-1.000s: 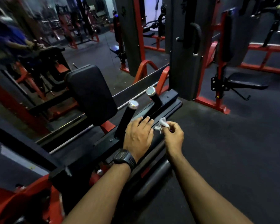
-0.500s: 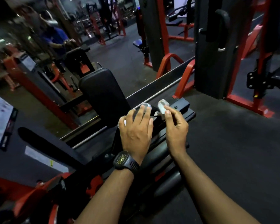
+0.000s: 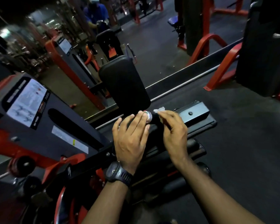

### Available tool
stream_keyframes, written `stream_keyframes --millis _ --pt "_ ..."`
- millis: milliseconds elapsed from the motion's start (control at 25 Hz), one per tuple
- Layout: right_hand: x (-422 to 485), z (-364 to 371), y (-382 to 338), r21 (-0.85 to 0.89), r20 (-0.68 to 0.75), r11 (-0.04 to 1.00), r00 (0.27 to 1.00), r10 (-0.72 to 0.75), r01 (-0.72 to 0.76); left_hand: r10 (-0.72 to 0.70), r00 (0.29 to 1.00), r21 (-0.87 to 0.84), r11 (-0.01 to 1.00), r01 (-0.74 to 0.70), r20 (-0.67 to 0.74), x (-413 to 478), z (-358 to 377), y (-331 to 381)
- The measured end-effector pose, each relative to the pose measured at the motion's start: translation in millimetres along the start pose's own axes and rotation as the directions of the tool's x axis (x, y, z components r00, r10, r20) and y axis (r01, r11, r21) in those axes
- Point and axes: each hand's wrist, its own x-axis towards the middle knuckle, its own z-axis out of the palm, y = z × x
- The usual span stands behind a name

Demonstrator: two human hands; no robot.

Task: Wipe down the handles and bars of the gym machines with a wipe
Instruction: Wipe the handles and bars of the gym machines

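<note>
Step in hand: wiping a handle [image 3: 153, 122] on the machine at centre frame. Right hand [image 3: 174, 135] pinches the white wipe [image 3: 159, 109] in closed fingers, wipe pressed at the handle's top beside the chrome end cap [image 3: 148, 117]. Left hand [image 3: 130, 139] lies flat and open over the neighbouring handle, gripping nothing, fingertips touching the cap. Black pad [image 3: 124, 83] stands just behind.

Next move likely calls for dragging the wipe down the black shaft, left hand bracing.

Hard to see: most of both handle shafts sit under the hands; wipe mostly hidden in the fingers; lighting dim, upper left of frame blurred.
</note>
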Motion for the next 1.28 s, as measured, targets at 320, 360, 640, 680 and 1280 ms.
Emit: stream_keyframes --millis 320,360,640,680,1280 --pt "20 -7 4 0.061 0.164 0.997 0.984 -0.061 0.051 0.029 0.998 0.007 1.0 -0.029 -0.056 1 5 2" --pt "18 -6 -2 0.076 0.199 0.99 0.972 -0.128 0.115 0.045 0.997 0.011 0.999 -0.045 -0.056 2 4 0" --pt "11 -5 -7 0.025 0.129 0.985 0.977 -0.171 0.169 0.055 0.997 0.004 0.998 -0.055 -0.06 5 3 -4" --pt "7 -3 -13 0.035 0.138 0.972 0.962 -0.235 0.232 0.055 0.997 0.007 0.998 -0.055 -0.062 4 3 -4" --pt "8 -13 15 -0.181 0.132 0.983 0.991 0.002 0.022 -0.009 0.999 -0.007 1.0 0.009 -0.042 1 3 -1"
